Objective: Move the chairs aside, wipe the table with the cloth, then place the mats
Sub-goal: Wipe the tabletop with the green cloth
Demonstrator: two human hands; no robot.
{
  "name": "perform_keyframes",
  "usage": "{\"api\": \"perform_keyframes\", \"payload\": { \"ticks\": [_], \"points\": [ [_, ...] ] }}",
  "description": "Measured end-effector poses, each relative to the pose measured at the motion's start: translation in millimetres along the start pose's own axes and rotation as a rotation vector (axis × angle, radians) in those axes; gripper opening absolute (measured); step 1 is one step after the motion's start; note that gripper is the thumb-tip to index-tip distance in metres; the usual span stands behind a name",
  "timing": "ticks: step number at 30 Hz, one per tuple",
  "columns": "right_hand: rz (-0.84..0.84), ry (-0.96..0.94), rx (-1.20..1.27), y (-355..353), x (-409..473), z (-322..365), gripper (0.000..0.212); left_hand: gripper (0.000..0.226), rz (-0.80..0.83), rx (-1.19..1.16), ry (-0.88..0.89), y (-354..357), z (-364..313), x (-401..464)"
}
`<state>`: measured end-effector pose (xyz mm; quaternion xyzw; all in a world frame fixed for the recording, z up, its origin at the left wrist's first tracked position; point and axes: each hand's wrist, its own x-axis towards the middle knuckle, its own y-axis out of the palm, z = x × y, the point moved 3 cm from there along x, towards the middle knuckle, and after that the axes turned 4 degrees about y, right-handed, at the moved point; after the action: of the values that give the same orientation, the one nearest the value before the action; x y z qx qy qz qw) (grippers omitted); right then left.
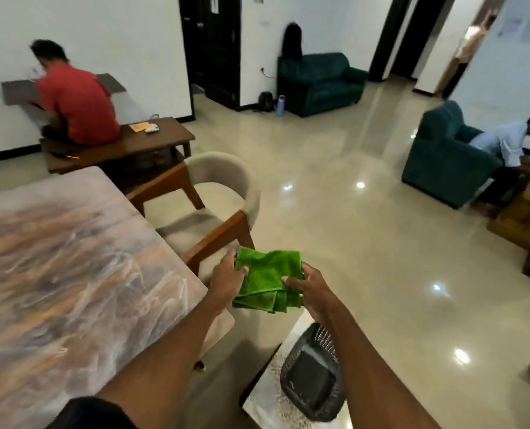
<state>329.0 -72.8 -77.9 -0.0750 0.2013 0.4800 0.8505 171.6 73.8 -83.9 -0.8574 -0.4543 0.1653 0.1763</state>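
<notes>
A folded green cloth (267, 278) hangs in the air between my two hands, just off the table's right edge. My left hand (228, 278) grips its left side and my right hand (311, 289) grips its right side. The marble-patterned table (65, 258) fills the left of the view. A beige chair with a wooden frame (214, 209) stands beside the table's far right corner, a little out from it. A second pale seat (217, 329) shows partly under my left forearm. No mats are in view.
A dark woven basket (313, 376) sits on a small side table (267, 400) below my right arm. A person in red sits on a low wooden table (152, 140) at the back left. Green sofas (319, 82) and another seated person (511, 144) are across the glossy floor.
</notes>
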Motion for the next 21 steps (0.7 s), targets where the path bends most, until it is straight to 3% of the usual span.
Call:
{"api": "perform_keyframes", "payload": {
  "ticks": [5, 8, 9, 13, 15, 17, 21],
  "points": [
    [0.006, -0.103, -0.282, 78, 29, 14, 0.049, 0.045, -0.233, 0.109, 0.030, -76, 28, -9],
    [0.074, -0.103, -0.385, 133, 41, 11, 0.098, 0.043, -0.286, 0.140, 0.008, -121, 51, -22],
    [0.121, -0.102, -0.409, 152, 43, 8, 0.103, 0.041, -0.293, 0.153, 0.015, -136, 61, -29],
    [0.307, -0.076, -0.510, 231, 38, -3, 0.062, 0.056, -0.361, 0.180, -0.014, -200, 115, -52],
    [0.344, -0.052, -0.549, 266, 34, -12, 0.058, 0.059, -0.378, 0.171, -0.048, -225, 142, -67],
    [0.386, -0.030, -0.559, 303, 28, -23, 0.060, 0.041, -0.329, 0.179, -0.095, -248, 166, -89],
    [0.475, 0.045, -0.594, 367, 10, -42, 0.066, 0.060, -0.264, 0.186, -0.174, -288, 219, -127]
  ]
}}
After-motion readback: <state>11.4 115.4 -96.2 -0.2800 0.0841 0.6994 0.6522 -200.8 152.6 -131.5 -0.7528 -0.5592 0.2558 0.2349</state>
